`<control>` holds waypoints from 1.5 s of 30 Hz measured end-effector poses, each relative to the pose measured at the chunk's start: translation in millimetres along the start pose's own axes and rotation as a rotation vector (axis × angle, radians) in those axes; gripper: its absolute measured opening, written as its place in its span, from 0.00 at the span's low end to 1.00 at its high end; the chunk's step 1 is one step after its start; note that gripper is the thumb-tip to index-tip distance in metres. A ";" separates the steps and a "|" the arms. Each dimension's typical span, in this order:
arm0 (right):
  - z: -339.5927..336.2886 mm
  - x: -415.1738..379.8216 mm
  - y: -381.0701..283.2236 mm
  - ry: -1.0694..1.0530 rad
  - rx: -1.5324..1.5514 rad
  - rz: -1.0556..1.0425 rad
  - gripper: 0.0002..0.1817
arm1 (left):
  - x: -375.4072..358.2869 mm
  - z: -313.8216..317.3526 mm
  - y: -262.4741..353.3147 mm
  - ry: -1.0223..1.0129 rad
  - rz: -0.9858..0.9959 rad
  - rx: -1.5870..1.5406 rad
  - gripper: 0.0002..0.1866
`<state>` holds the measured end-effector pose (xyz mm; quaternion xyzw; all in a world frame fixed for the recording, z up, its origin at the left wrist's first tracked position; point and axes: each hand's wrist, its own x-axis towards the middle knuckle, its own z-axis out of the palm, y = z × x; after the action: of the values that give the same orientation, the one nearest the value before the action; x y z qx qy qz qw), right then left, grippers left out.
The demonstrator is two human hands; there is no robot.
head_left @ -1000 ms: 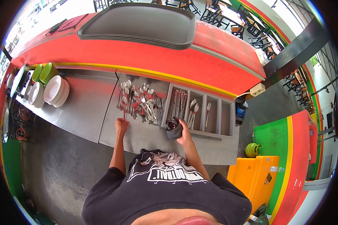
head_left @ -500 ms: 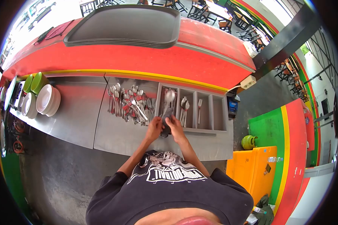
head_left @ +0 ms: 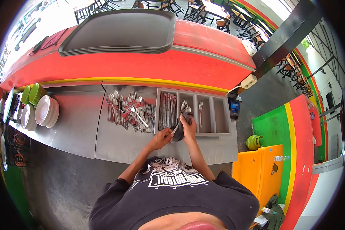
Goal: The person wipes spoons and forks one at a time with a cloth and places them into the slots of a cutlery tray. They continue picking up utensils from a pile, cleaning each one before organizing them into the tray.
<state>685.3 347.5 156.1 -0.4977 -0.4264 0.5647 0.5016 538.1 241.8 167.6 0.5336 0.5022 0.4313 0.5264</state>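
Observation:
Over the front edge of a grey cutlery tray (head_left: 226, 132), my right hand (head_left: 188, 128) is closed around a dark cloth (head_left: 178, 135). The cloth is wrapped around a spoon, which is mostly hidden. My left hand (head_left: 161, 138) pinches the spoon's handle (head_left: 175, 130) at its lower end. Just beyond my right hand, spoons (head_left: 184, 104) show in the second compartment. The leftmost compartment has table knives (head_left: 168, 109) lying lengthwise. A single fork (head_left: 200, 111) lies in the third. Left of the tray is a loose pile of spoons and forks (head_left: 128, 111).
White bowls (head_left: 46, 111) and green bowls (head_left: 36, 94) are stacked on the steel counter (head_left: 73, 126) at far left. Dark serving trays (head_left: 119, 32) lie on the red ledge (head_left: 211, 65) beyond. A socket block (head_left: 249, 81) and an orange cabinet (head_left: 253, 165) are at right.
Both hands have shifted: the right hand with the cloth moved right and up, the left slightly lower. The spoon bowl that stood over the knife compartment has moved right, uncovering the knives.

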 end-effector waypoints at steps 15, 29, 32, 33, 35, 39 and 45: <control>3.2 25.2 -41.0 0.219 -0.139 -0.312 0.22 | -7.1 -8.1 -16.5 0.180 0.003 -0.228 0.09; 30.2 -42.0 -35.7 -0.238 -0.466 -0.649 0.18 | -0.3 -11.2 -22.3 -0.082 -0.362 -1.190 0.07; 24.8 -28.4 -30.3 -0.115 -0.560 -0.804 0.18 | -10.8 -6.3 -18.2 -0.168 -0.389 -1.152 0.07; 23.3 -27.7 -33.0 -0.074 -0.549 -0.753 0.20 | -12.1 -4.6 -14.9 -0.179 -0.398 -1.100 0.08; 19.4 -18.7 -31.9 0.032 -0.571 -0.799 0.23 | -14.4 0.5 -10.1 -0.152 -0.402 -1.017 0.08; 17.5 -8.8 -42.0 0.082 -0.508 -0.612 0.26 | -11.5 4.3 -9.2 -0.126 -0.295 -0.750 0.08; 1.9 7.4 -15.5 0.098 -0.429 -0.354 0.24 | -10.9 9.8 -5.1 0.131 -0.137 0.063 0.11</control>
<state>685.6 356.9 170.6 -0.5369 -0.5918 0.3405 0.4954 546.0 229.4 162.6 0.4849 0.5841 0.4124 0.5036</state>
